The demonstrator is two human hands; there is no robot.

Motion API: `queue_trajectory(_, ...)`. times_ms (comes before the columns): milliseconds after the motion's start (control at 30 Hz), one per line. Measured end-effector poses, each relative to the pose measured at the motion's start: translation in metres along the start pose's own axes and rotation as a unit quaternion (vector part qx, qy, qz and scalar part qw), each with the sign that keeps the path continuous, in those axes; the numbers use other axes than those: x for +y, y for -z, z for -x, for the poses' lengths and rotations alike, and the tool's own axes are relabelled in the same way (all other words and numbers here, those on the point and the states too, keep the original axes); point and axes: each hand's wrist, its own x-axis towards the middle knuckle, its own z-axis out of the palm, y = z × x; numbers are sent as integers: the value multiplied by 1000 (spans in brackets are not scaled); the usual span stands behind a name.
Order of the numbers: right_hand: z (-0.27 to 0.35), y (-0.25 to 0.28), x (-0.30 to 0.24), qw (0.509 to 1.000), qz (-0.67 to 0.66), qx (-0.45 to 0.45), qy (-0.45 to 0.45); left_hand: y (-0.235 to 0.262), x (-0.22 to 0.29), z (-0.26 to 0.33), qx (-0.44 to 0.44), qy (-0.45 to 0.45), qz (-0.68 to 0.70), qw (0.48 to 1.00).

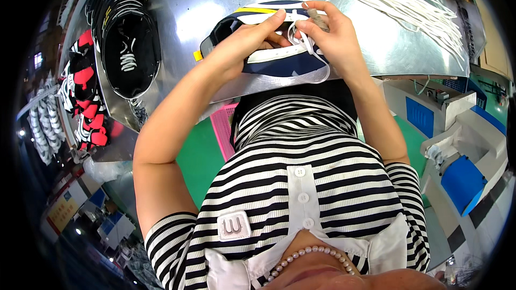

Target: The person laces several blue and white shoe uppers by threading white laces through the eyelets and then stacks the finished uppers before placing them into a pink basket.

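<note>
While working a thin white lace (308, 44) at the open throat of a navy-blue shoe with white eyelet strips and a yellow stripe (287, 67), steadying that shoe with the left hand (250, 40), gripping the far strip by thumb on top and fingers curled into the opening. Lying beside the near edge of the shiny metal surface (180, 70), with the heel and its yellow tab (198, 56) to the left and the toe end behind the right hand (338, 32). Seemingly pinching the lace in that right hand, with a tan wrap (318, 20) round one finger; cannot tell the exact eyelet. Judging by the loose loops, probably partway through lacing. Calling next for a firm left grip and a smooth right-hand pull to take up slack, without twisting the lace or snagging the loop on the near edge. Note also, far right, a loose bundle of long white laces (387, 5) and, far left, a row of black shoes (115, 56).
</note>
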Motion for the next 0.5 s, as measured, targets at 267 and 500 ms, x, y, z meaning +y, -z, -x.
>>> queue_trajectory(267, 2, -12, -10, 983, 179, 21, 17, -14, -25, -8, 127, -143, -46, 980)
queue_trajectory(500, 15, -8, -19, 978, 199, 14, 61, -16, -25, -8, 175, -155, -92, 968)
